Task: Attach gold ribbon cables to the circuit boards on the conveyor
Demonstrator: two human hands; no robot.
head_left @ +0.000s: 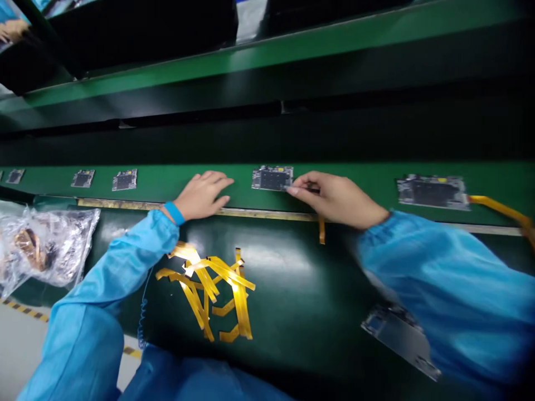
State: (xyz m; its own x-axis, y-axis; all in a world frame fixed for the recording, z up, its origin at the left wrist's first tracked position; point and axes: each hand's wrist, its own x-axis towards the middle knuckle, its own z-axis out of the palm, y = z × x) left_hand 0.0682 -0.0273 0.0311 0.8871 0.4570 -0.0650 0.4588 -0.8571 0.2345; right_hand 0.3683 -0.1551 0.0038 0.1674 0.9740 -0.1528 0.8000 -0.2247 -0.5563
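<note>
My left hand (203,195) rests open at the edge of the green belt, fingers apart and holding nothing. To its right lies a circuit board (271,179) with a dark middle. At that board's right edge, my right hand (330,195) pinches with thumb and fingertips. A yellow flex cable (321,230) pokes out below the right hand; its upper part is hidden by the hand. In front of me, a loose pile of yellow flex cables (240,301) is spread on the dark green worktop (292,289).
Another board (432,192) at right has a flex cable (499,207) attached. Further boards (124,180) lie along the belt at left. One board (397,337) sits under my right sleeve. A clear plastic bag (45,245) is at left. A co-worker's hand (14,29) shows top left.
</note>
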